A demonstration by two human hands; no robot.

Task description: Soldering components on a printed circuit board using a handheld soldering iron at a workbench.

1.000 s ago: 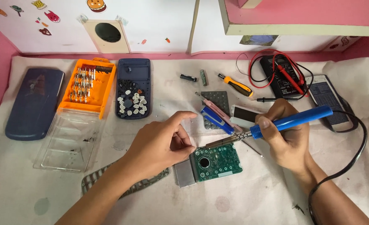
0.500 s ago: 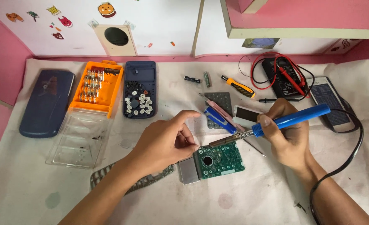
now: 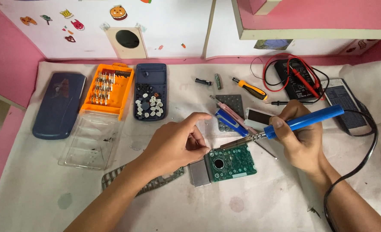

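A green circuit board (image 3: 233,163) with a grey display panel (image 3: 199,175) at its left end lies on the white cloth. My right hand (image 3: 300,139) grips a blue-handled soldering iron (image 3: 304,122), its metal tip resting at the board's upper left edge. My left hand (image 3: 173,144) hovers just left of the board with fingers pinched together near that same edge; a very thin wire may be between them, too fine to tell.
An orange bit case (image 3: 107,90), its clear lid (image 3: 87,137), a dark blue calculator shell with loose keys (image 3: 149,99) and a blue back cover (image 3: 58,105) lie left. A multimeter with red and black leads (image 3: 295,79), a screwdriver (image 3: 249,88) and a solar-cell device (image 3: 343,105) lie right.
The view has shifted slightly, so everything sits a little further right in the picture. Both hands and the soldering iron stay in nearly the same pose at the board.
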